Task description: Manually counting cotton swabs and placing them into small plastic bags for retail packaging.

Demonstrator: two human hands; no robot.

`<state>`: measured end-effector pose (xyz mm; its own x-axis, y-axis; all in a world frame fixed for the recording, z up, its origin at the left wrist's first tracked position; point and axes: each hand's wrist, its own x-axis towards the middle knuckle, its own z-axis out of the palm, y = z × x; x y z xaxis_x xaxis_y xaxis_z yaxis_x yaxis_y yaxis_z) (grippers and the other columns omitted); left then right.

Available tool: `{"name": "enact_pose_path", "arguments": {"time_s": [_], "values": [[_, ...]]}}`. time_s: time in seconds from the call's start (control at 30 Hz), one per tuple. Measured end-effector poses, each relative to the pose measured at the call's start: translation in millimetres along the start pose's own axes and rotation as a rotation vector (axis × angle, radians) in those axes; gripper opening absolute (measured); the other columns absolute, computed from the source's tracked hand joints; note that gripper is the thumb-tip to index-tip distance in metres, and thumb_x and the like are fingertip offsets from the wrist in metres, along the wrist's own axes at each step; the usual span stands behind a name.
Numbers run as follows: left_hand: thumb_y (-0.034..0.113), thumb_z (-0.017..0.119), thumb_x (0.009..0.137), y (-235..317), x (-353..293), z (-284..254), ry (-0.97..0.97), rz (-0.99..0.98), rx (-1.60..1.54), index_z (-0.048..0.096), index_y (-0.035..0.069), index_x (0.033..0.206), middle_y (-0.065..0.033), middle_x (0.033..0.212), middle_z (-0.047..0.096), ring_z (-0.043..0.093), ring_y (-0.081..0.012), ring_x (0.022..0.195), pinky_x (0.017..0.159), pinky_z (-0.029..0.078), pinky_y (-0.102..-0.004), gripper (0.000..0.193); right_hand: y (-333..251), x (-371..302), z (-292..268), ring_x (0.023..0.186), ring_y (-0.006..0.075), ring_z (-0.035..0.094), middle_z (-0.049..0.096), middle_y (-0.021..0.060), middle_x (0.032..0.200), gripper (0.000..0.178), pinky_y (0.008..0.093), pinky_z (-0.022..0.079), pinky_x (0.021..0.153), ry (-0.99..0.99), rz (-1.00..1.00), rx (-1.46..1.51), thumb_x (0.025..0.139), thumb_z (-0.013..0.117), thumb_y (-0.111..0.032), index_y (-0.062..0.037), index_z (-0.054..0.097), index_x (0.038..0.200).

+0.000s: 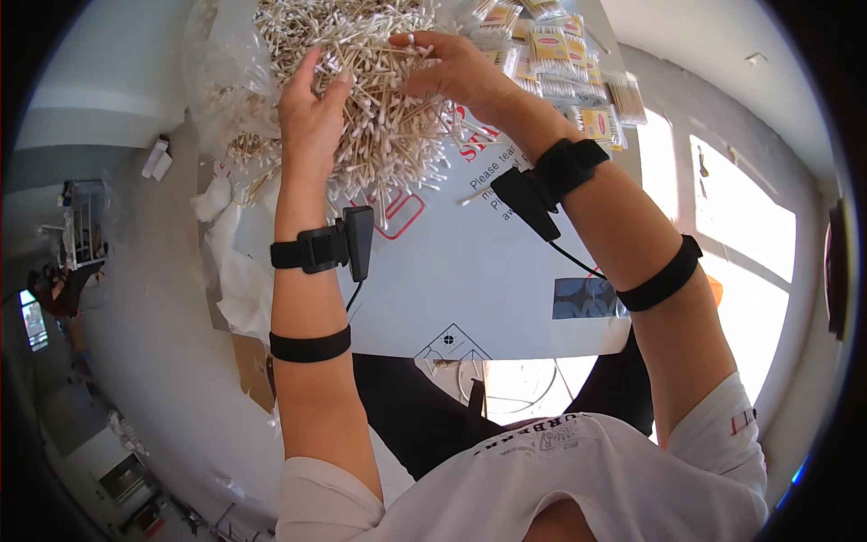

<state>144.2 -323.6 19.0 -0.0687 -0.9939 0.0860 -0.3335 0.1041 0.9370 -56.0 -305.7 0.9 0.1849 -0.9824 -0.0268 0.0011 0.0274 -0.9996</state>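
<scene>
Far left there's a clear plastic bag (242, 59) right up against a big heap of loose cotton swabs (384, 126) on the far part of the tabletop (479, 289). The left hand (312, 122) is at it — thumb and fingers apart, tips among the swabs. Below the heap sits a red-outlined symbol (400, 217). Then big red letters (477, 137) plus smaller black print, partly covered. Right hand (465, 77): thumb and index finger apart too, touching the heap's right side. Last, clear swab packs (553, 50) — yellow labels, red logo, fine print too small to read.
</scene>
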Motion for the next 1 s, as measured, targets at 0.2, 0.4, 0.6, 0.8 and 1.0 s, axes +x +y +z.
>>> {"name": "enact_pose_path", "arguments": {"time_s": [0.2,0.4,0.6,0.8,1.0], "values": [[0.036,0.072,0.082,-43,-75,33,0.097,0.364,0.490,0.038,0.008,0.143,-0.0355,0.140,0.034,0.031,-0.0525,0.131,0.108,0.025,-0.0566,0.075,11,-51,-13,0.067,0.0065,0.055,0.061,0.0008,0.083,0.045,0.0216,0.045,0.061,0.035,-0.003,0.118,0.072,0.065,0.003,-0.0064,0.066,0.117],[0.035,0.071,0.083,-72,-12,13,0.189,0.240,0.625,0.043,0.004,0.138,-0.0351,0.135,0.039,0.038,-0.0497,0.126,0.106,0.031,-0.0553,0.069,10,-60,-4,0.070,0.0050,0.055,0.063,0.0012,0.087,0.043,0.0212,0.046,0.065,0.009,0.048,0.076,0.074,0.066,0.000,-0.0062,0.066,0.116],[0.021,0.072,0.079,-47,-57,4,0.406,0.293,0.740,0.059,0.003,0.112,-0.0217,0.122,0.053,0.048,-0.0416,0.117,0.098,0.042,-0.0472,0.040,32,-78,-14,0.091,0.0258,0.064,0.067,0.0148,0.100,0.056,0.0350,0.051,0.079,0.290,-0.210,-0.544,0.071,0.076,-0.016,-0.0030,0.061,0.123],[0.008,0.070,0.074,-43,-164,25,0.085,0.008,0.824,0.057,0.004,0.092,-0.0143,0.097,0.057,0.054,-0.0355,0.093,0.080,0.047,-0.0463,0.022,32,-96,6,0.117,0.0408,0.052,0.055,0.0242,0.127,0.066,0.0443,0.044,0.099,0.405,-0.143,-0.816,0.068,0.076,-0.020,-0.0034,0.055,0.129],[0.000,0.063,0.074,-63,-128,11,0.150,0.140,1.131,0.057,0.003,0.089,-0.0155,0.096,0.058,0.056,-0.0351,0.092,0.076,0.049,-0.0439,0.016,33,-92,12,0.122,0.0409,0.048,0.049,0.0218,0.134,0.069,0.0461,0.043,0.101,0.407,-0.211,-0.771,0.070,0.077,-0.031,-0.0047,0.054,0.129]]}}
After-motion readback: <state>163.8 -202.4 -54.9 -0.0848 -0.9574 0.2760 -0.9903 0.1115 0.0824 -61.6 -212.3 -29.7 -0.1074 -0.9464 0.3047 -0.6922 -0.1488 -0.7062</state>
